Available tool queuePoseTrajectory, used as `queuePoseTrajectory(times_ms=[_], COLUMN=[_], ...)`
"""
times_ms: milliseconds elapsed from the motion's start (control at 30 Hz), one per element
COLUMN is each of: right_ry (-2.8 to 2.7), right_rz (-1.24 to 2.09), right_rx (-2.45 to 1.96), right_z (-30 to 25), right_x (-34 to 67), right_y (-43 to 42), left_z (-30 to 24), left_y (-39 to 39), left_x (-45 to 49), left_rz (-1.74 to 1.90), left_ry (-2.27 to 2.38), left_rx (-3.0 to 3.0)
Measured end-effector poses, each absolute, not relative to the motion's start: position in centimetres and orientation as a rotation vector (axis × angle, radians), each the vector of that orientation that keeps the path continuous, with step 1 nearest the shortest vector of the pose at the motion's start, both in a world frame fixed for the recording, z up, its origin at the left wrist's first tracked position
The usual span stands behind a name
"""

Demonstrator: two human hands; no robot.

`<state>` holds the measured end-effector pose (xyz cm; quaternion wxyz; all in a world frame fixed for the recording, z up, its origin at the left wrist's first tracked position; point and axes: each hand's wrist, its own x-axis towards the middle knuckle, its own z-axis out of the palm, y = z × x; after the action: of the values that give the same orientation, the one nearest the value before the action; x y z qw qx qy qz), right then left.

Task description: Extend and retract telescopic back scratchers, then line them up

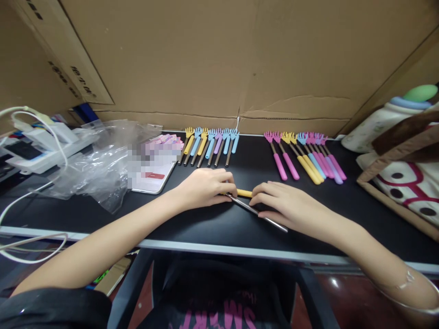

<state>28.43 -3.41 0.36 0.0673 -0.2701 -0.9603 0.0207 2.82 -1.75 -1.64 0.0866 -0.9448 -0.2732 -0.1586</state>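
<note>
Near the front middle of the black table, my left hand (210, 186) is closed around the head end of a back scratcher, whose head is hidden by the fingers. From it a bare metal rod (252, 211) slants down to the right, passing under my right thumb. A yellow handle (244, 193) spans the gap between both hands, just above the rod. My right hand (286, 202) is closed, with its curled fingertips on the right end of that yellow handle. Whether the handle touches the rod is hidden by the fingers.
Behind my left hand lies a row of claw-headed back scratchers (210, 145) with bare rods and loose sleeves. Coloured-handled back scratchers (305, 157) lie at right. Plastic bags (99, 160), a phone (156, 178) and a power strip (51, 144) are left; a bottle (373, 123) and bag (401, 183) right.
</note>
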Motion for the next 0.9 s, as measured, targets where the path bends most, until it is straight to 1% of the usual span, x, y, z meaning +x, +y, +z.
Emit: queuePoseTrajectory(times_ms=[100, 300, 567, 767, 900], right_ry=[-2.881, -2.901, -2.907, -2.939, -2.952], right_rz=[0.069, -0.045, 0.030, -0.138, -0.141], right_rx=[-0.844, -0.888, -1.115, -1.062, -1.023], right_z=[0.3, 0.2, 1.3, 0.9, 0.7], right_x=[28.7, 29.8, 30.8, 29.1, 28.2], right_y=[-2.7, -1.1, -0.1, 1.1, 2.0], left_z=[-1.6, -0.7, 0.1, -0.6, -1.5], left_y=[-1.7, -1.5, -1.5, -1.4, -1.4], left_x=[2.8, 2.3, 1.5, 1.9, 2.4], left_rz=[-0.450, -0.358, -0.287, -0.379, -0.431], left_ry=[-0.840, -0.948, -1.043, -0.957, -0.951], left_rx=[-2.814, -2.843, -2.827, -2.791, -2.824])
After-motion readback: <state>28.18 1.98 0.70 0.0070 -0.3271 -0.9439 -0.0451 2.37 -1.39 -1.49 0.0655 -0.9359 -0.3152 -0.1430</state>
